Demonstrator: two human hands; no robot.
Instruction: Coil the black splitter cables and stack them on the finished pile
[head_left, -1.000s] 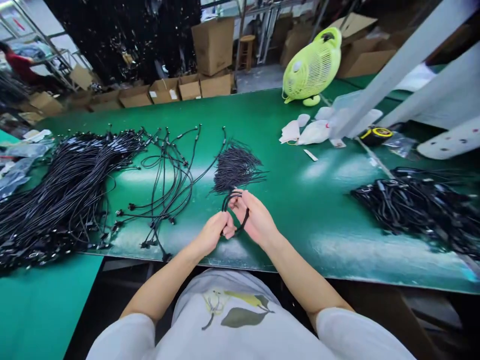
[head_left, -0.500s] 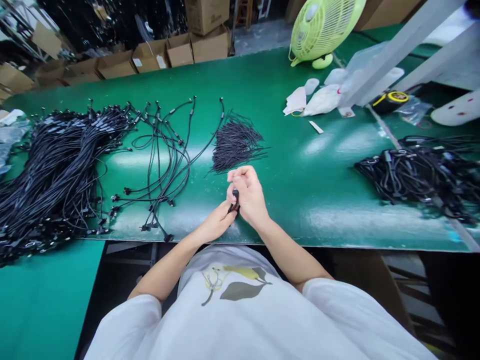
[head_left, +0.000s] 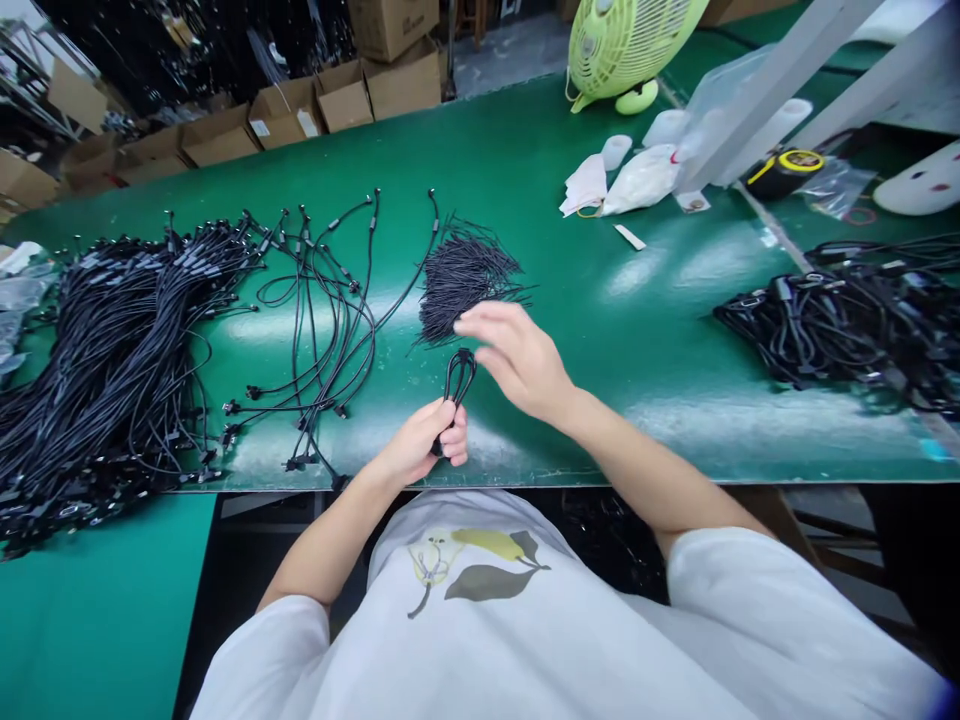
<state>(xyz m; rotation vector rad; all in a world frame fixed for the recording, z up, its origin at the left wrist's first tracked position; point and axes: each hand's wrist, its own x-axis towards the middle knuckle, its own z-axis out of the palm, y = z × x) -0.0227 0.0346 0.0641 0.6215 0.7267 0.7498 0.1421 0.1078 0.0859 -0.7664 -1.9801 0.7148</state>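
My left hand (head_left: 424,442) is closed round the bottom of a folded black cable (head_left: 459,372), whose loops stick up above the fist. My right hand (head_left: 517,355) is off the cable, fingers stretched out and apart, hovering just below a small heap of thin black ties (head_left: 461,275). Both hands are over the near part of the green table (head_left: 570,330).
Several loose black cables (head_left: 322,320) lie left of the hands, beside a big pile of cables (head_left: 112,350) at far left. Another cable heap (head_left: 847,320) sits at right. A green fan (head_left: 630,40), white bags (head_left: 637,180) and cardboard boxes (head_left: 345,95) stand at the back.
My right hand let go of the folded cable and moved up and right toward the ties. My left hand keeps the cable, now alone. The view tilted down slightly.
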